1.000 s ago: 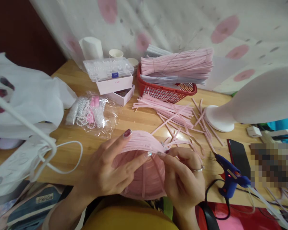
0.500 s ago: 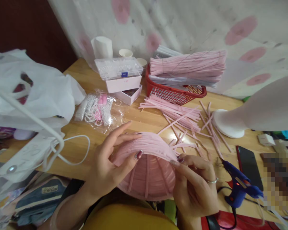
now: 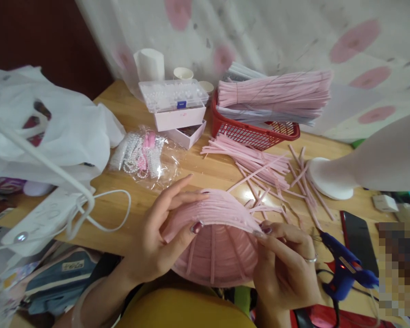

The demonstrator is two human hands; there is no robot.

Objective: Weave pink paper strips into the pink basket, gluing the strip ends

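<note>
A pink bowl-shaped piece [image 3: 222,255], built of fuzzy pipe cleaners laid in rows over ribs, is tilted with its hollow side towards me. My left hand [image 3: 157,237] grips its upper left rim, the thumb over the edge and the fingers spread along the outside. At the right rim my right hand [image 3: 287,264] pinches the edge between thumb and forefinger, where a pipe cleaner strand follows the rim. Loose pink pipe cleaners [image 3: 249,159] lie on the table just beyond the piece.
A red basket [image 3: 256,134] of bundled pipe cleaners stands at the back. A blue glue gun [image 3: 345,269] and a phone [image 3: 358,241] lie at right, near a white stand [image 3: 331,177]. Bagged pearl strings [image 3: 143,152], boxes [image 3: 179,118] and a power strip [image 3: 37,223] are at left.
The view has shifted slightly, so everything sits a little further right. Both hands keep their hold on the pink piece; my right hand stays at its rim.
</note>
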